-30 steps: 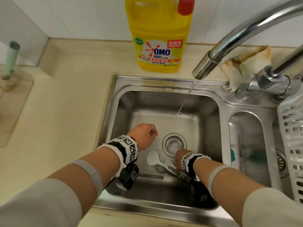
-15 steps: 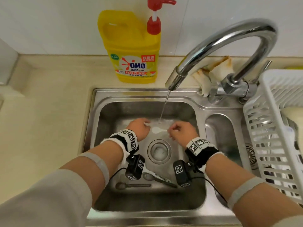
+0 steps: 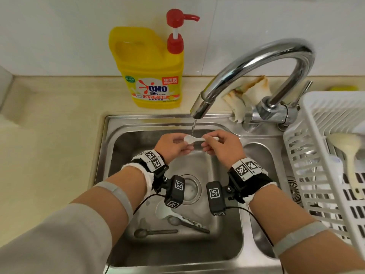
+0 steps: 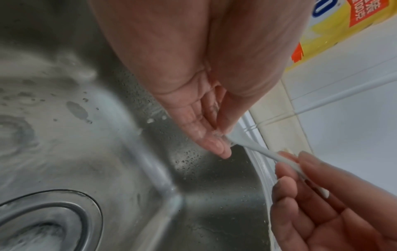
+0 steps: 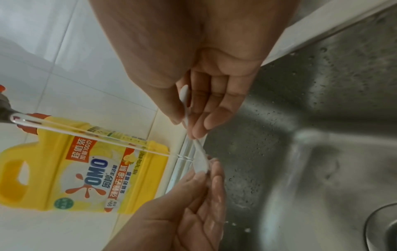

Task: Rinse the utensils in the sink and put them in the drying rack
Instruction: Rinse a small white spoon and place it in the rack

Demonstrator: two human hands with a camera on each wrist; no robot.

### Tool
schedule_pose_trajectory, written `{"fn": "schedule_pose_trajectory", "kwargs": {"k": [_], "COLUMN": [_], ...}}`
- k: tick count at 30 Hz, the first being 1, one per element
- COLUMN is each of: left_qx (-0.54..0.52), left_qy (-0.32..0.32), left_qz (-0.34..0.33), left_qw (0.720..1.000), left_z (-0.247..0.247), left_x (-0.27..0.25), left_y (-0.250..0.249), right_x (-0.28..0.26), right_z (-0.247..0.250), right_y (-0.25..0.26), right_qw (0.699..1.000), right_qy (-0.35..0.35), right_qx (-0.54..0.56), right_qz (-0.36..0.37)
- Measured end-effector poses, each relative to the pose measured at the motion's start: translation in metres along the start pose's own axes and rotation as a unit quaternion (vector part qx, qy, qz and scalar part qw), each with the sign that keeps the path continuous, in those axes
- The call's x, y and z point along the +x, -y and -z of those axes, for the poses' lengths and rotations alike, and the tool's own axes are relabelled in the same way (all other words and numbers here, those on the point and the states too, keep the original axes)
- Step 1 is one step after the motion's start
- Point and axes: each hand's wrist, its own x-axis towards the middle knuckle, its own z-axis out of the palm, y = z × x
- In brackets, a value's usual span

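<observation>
The right hand (image 3: 223, 144) pinches the handle of a small white spoon (image 3: 194, 139), and the left hand (image 3: 173, 144) pinches its bowl, so both hands hold it level between them. A thin stream of water (image 3: 192, 127) from the faucet (image 3: 246, 76) lands on the bowl. Below the hands, on the floor of the sink (image 3: 227, 244), lie three more spoons (image 3: 156, 232) near the drain (image 3: 191, 189). Right of the right hand sits a white drying rack (image 3: 308, 165) holding a pale ladle (image 3: 349, 155). Beyond the hands, a yellow detergent bottle (image 3: 152, 76) stands on the surface (image 3: 49, 135).
</observation>
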Motion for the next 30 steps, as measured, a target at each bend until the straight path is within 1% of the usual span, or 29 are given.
{"fn": "schedule_pose_trajectory", "kwargs": {"k": [4, 7, 10, 13, 18, 24, 27, 30], "left_qx": [-0.010, 0.015, 0.033, 0.041, 0.014, 0.001, 0.008, 0.018], "left_qy": [-0.012, -0.033, -0.050, -0.050, -0.043, -0.083, -0.107, -0.135], "left_qz": [-0.003, -0.022, -0.027, -0.027, -0.018, -0.019, -0.023, -0.013], "left_qw": [1.000, 0.999, 0.998, 0.998, 0.999, 0.996, 0.994, 0.991], "left_z": [0.000, 0.000, 0.003, 0.007, 0.023, 0.039, 0.045, 0.050], "left_x": [-0.001, -0.002, -0.003, -0.004, -0.010, -0.015, -0.018, -0.018], "left_y": [-0.002, -0.005, -0.008, -0.009, -0.008, -0.006, -0.005, -0.004], "right_x": [-0.002, -0.002, 0.000, 0.002, 0.005, 0.011, 0.012, 0.011], "right_z": [0.000, 0.000, -0.001, -0.004, -0.016, -0.032, -0.038, -0.042], "right_y": [0.001, 0.000, -0.001, -0.002, -0.007, -0.008, -0.006, -0.006], "right_qw": [0.999, 0.998, 0.995, 0.992, 0.987, 0.981, 0.981, 0.984], "right_qy": [0.000, 0.001, -0.001, -0.005, 0.007, 0.048, 0.050, 0.049], "right_qx": [0.041, 0.065, 0.087, 0.115, 0.149, 0.159, 0.146, 0.129], "right_qz": [-0.014, -0.022, -0.038, -0.054, -0.065, -0.105, -0.118, -0.113]}}
